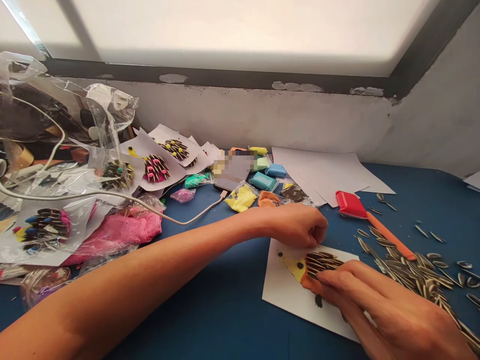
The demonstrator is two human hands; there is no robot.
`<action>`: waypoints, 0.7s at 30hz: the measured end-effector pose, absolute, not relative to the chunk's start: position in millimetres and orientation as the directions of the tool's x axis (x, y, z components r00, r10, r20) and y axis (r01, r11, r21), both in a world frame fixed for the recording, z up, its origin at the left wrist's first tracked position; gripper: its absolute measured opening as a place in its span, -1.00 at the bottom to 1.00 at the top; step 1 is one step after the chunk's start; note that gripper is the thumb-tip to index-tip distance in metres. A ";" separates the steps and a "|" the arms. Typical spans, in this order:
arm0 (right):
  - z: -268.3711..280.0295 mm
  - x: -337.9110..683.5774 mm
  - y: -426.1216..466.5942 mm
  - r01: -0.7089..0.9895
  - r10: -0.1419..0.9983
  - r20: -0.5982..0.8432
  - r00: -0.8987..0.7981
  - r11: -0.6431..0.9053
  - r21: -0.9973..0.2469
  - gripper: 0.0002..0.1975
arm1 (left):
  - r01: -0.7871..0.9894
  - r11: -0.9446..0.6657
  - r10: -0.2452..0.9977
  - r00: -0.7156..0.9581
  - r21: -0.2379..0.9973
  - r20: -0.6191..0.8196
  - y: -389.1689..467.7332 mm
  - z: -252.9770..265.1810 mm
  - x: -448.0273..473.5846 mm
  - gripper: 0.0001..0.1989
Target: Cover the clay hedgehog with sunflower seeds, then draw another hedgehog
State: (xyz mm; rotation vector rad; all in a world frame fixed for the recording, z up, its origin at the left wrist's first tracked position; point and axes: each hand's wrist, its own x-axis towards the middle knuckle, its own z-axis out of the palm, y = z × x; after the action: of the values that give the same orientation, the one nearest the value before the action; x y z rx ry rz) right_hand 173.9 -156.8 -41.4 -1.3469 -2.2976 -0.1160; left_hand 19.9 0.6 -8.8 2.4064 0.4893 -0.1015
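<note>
Left hand (300, 225) curled at far edge of white card (277, 285), fingers bunched; right hand (390, 305) reaches low over it, fingertips together at striped seeds (322, 261) set in orange clay (310, 285); cannot tell if either pinches anything; card lies flat on blue tabletop (210, 310); heavy push could tilt seeds or squash clay; unsteadied card might skid; careless right wrist could scatter loose seeds (423, 277); beyond, scuffed pale wall (232, 110), dark window frame (225, 78), paint patchy.

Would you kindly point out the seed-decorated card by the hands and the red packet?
Seed-decorated card (281, 285): head view, bare white left part.
Red packet (350, 204): head view, middle of its top.
</note>
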 end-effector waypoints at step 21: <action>-47.8 171.1 -155.7 0.869 0.778 0.419 -0.468 0.492 0.055 -0.77 | 0.398 -0.714 0.344 0.916 0.576 -0.206 -1.2 -5.8 19.2 -0.87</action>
State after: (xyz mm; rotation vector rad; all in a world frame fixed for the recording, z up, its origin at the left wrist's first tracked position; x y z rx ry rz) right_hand 171.1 -155.7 -47.8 -1.3804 -2.4026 -0.3721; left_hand 19.2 -1.2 -5.8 2.4300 0.5269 -0.1101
